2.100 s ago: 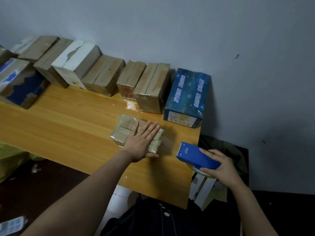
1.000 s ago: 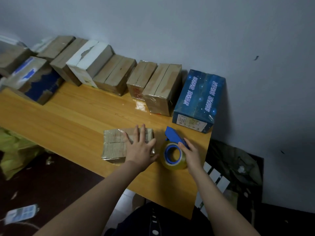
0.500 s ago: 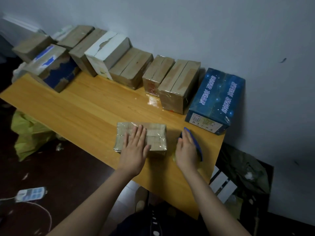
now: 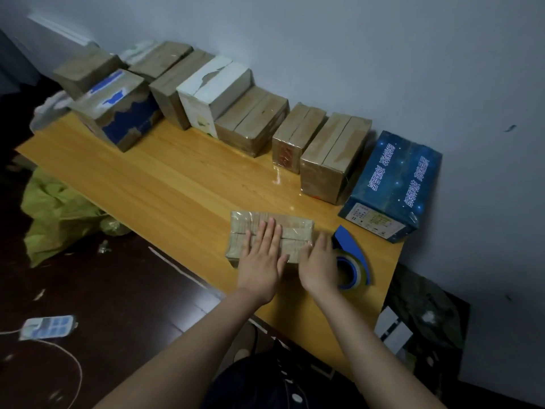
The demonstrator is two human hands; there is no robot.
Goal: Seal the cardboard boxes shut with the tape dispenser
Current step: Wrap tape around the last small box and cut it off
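A small flat cardboard box (image 4: 292, 228) wrapped in clear tape lies near the front right of the wooden table (image 4: 165, 184). My left hand (image 4: 262, 258) lies flat on its top with fingers straight. My right hand (image 4: 320, 265) is open against the box's right end, fingers straight. The blue tape dispenser (image 4: 354, 258) with its roll of clear tape lies on the table just right of my right hand, with no hand on it.
A row of taped cardboard boxes (image 4: 253, 122) lines the wall, ending in a blue printed box (image 4: 395, 184) at the right. A yellow bag (image 4: 59, 214) and a power strip (image 4: 47, 327) lie on the dark floor to the left. The table edge runs close to my body.
My right hand set the tape dispenser down on the table, let go of it and moved left to the box's end. The box was turned square under my left hand.
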